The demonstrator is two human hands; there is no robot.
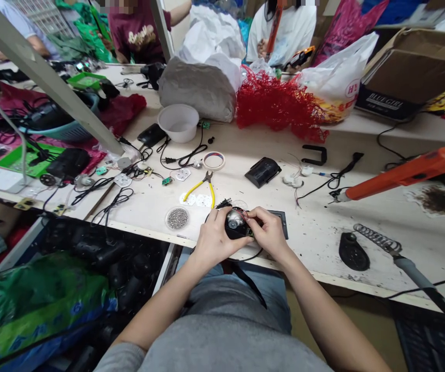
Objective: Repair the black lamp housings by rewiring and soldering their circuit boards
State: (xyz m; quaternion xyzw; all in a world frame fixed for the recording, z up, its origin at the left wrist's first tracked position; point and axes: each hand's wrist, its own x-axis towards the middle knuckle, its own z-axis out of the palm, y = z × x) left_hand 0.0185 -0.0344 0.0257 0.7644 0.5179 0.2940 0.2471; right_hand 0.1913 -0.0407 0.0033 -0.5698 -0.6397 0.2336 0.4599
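Note:
My left hand (215,237) and my right hand (269,232) both grip a small round black device (234,225) with a shiny middle, held just above the front edge of the white workbench (323,232). Thin wires run from the device between my fingers. A black cord hangs from it down over my lap. A small dish of tiny metal balls (177,218) sits just left of my left hand. Yellow-handled pliers (202,188) lie behind it.
An orange tool (404,173) lies at the right, with a soldering iron (412,268) and its coil stand nearer me. A white bowl (178,122), tape roll (213,160), black box (263,171), red mesh (278,106) and bags stand behind. Other people sit across the bench.

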